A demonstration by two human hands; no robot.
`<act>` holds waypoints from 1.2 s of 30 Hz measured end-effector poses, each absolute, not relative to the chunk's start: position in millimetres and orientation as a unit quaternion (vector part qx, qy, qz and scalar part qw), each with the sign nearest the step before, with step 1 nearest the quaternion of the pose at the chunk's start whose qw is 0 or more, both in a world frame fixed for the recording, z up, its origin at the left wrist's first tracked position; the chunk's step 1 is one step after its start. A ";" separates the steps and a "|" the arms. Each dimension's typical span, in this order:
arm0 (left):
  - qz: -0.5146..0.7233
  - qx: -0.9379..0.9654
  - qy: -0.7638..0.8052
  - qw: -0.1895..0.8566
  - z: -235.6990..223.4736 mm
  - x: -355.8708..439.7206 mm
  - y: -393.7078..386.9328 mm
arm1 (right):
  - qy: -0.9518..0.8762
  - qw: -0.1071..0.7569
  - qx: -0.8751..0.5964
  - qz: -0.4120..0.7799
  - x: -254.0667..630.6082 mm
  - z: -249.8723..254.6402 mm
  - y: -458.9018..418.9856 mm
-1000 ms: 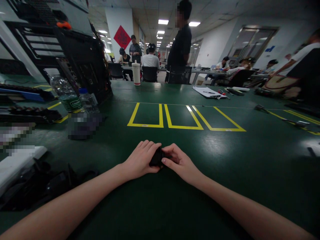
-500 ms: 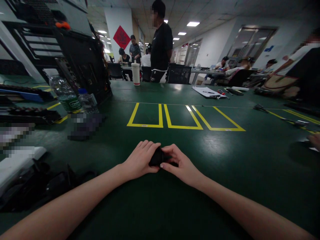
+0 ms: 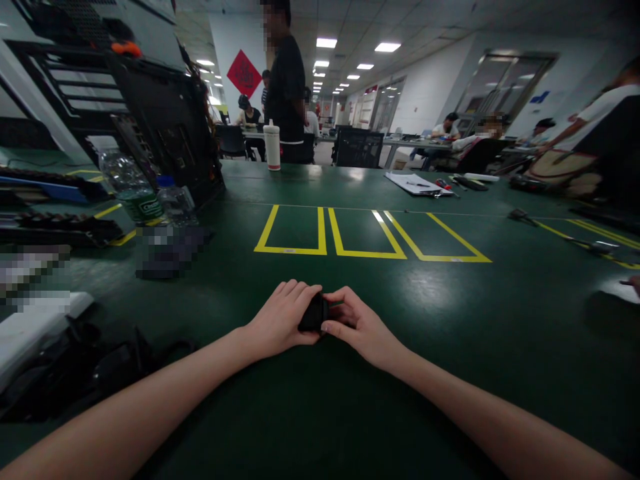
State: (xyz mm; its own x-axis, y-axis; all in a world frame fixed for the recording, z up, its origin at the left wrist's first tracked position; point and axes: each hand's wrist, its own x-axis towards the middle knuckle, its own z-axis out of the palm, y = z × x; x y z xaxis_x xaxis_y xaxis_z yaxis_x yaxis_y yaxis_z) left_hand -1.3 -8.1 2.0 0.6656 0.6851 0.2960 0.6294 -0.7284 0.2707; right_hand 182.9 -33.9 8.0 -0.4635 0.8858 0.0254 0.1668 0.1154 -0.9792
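Observation:
A small black object, rounded and with a rim at its right end, rests between my hands just above or on the green table; its kind does not show. My left hand wraps over its left side, fingers on top and thumb along the near side. At the right end, my right hand pinches the rim between thumb and fingers. The palms and fingers cover much of the object.
Beyond my hands, yellow tape outlines mark the table. Left stand plastic bottles and black equipment. A clipboard and a white tumbler lie farther back. At the right edge is another person's hand.
Both hands stay around the black object, with only a slight shift of the right fingers. In the background, a standing person in black has moved left.

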 end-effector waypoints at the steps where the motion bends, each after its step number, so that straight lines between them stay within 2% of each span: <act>1: 0.191 0.910 0.361 0.072 2.4 -1.4 -8.2 | -0.672 0.338 -0.391 0.530 183.1 8.0 -34.2; 17: 0.189 0.911 0.360 0.071 1.9 -0.9 -8.1 | -0.662 0.330 -0.397 0.544 184.2 6.4 -33.3; 22: 0.189 0.911 0.361 0.071 1.9 -2.1 -8.1 | -0.683 0.344 -0.387 0.515 184.1 4.6 -34.1; 27: 0.190 0.911 0.361 0.069 1.9 -2.1 -8.2 | -0.665 0.354 -0.379 0.538 182.8 0.4 -32.3; 36: 0.189 0.911 0.361 0.072 2.2 -1.4 -8.0 | -0.671 0.335 -0.390 0.534 184.0 4.2 -33.4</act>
State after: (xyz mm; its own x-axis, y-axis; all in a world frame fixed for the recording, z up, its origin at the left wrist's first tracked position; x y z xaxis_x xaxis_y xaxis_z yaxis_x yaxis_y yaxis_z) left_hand -1.4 -8.0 2.2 0.6685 0.6842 0.2916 0.6300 -0.7293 0.2669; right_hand 184.0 -33.4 4.2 -0.4702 0.8819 0.0328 0.1654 0.1246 -0.9783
